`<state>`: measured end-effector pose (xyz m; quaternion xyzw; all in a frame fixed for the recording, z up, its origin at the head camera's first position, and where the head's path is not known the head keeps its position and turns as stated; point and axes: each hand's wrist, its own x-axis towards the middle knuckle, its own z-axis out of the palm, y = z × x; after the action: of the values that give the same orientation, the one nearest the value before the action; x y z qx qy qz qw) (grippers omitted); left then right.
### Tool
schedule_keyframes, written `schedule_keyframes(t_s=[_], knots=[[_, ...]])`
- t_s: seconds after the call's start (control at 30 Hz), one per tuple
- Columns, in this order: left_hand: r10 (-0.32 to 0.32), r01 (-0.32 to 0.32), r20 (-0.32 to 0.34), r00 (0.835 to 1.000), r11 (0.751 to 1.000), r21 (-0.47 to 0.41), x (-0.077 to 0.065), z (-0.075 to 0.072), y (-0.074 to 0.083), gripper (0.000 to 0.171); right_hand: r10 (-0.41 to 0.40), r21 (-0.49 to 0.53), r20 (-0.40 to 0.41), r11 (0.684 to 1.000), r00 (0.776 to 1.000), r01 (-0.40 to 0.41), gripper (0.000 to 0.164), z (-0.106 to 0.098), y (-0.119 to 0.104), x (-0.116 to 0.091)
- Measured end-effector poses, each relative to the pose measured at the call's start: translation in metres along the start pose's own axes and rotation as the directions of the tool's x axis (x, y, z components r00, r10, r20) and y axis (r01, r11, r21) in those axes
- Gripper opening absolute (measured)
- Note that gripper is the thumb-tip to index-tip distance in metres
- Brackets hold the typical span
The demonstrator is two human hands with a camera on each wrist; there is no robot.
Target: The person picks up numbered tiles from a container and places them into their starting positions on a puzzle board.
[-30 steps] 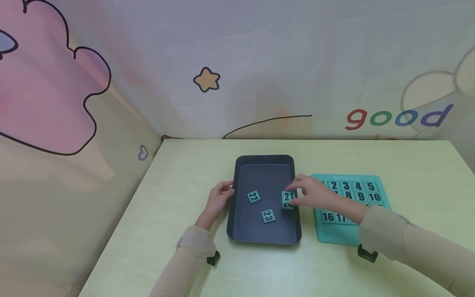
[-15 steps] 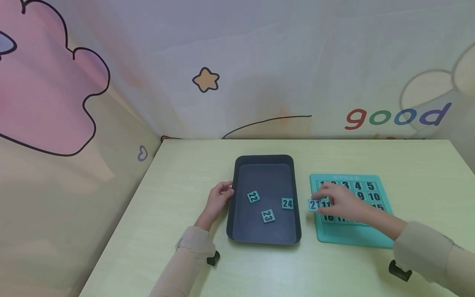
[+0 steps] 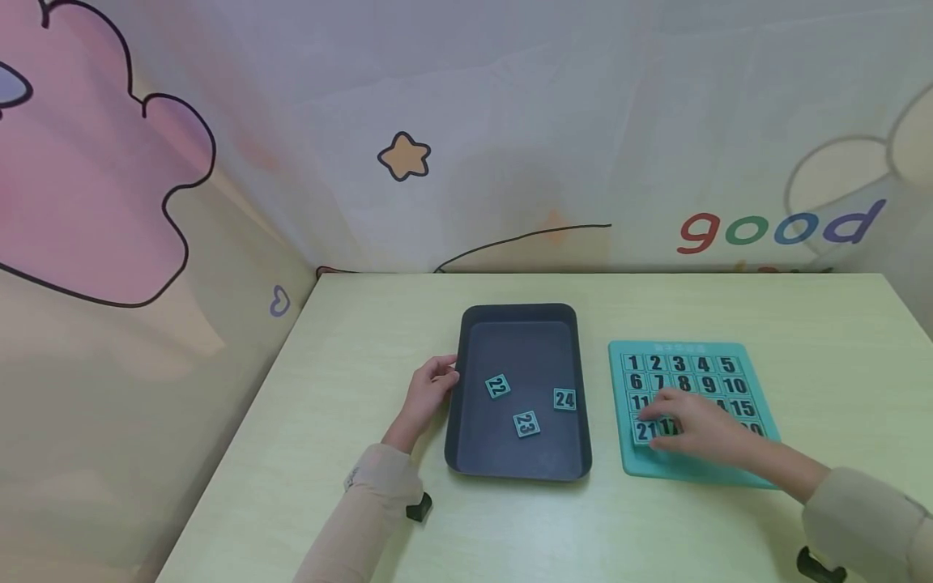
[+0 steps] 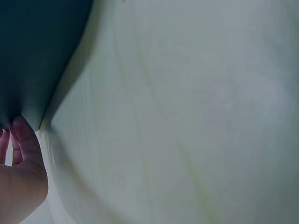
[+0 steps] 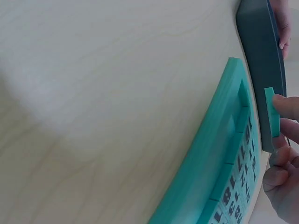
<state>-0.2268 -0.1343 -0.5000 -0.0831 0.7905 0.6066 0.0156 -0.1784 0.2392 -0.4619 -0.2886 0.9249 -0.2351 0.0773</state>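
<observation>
In the head view, my right hand [image 3: 696,425] pinches a small teal number tile marked 21 [image 3: 645,431] between thumb and fingers. That tile is over the lower left of the teal number board [image 3: 700,467], below its row of 11. The right wrist view shows the tile [image 5: 272,112] edge-on and raised above the board. My left hand [image 3: 428,397] holds the left rim of the dark tray [image 3: 510,342]; its thumb [image 4: 27,140] lies against the tray's side. Inside the tray lie tiles 22 [image 3: 498,386], 23 [image 3: 526,423] and 24 [image 3: 564,399], apart from one another.
A pale wooden table [image 3: 386,324] carries the tray and, to its right, the board, with a narrow gap between them. Behind stands a printed backdrop [image 3: 510,162], and a wall panel [image 3: 146,389] rises on the left. My right hand covers part of the board's lower rows.
My right hand has lifted tile 21 off tile 24 in the tray and carried it rightward, then down to the board's lower left. The left hand and tray have stayed put.
</observation>
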Motion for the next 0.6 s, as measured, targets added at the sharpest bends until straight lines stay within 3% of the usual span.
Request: schedule_keyframes(t_s=[0.4,0.6], knots=[[-0.009,0.009,0.011,1.000,1.000,0.020,0.000,0.000,0.000,0.031,-0.003,-0.055,-0.028,0.999,1.000,0.001,0.031,0.017,0.006,-0.012],[-0.021,0.021,0.040,0.999,1.000,0.001,-0.008,-0.004,0.013,0.032,-0.014,-0.055,-0.055,0.998,0.998,0.011,0.030,0.023,0.009,-0.014]])
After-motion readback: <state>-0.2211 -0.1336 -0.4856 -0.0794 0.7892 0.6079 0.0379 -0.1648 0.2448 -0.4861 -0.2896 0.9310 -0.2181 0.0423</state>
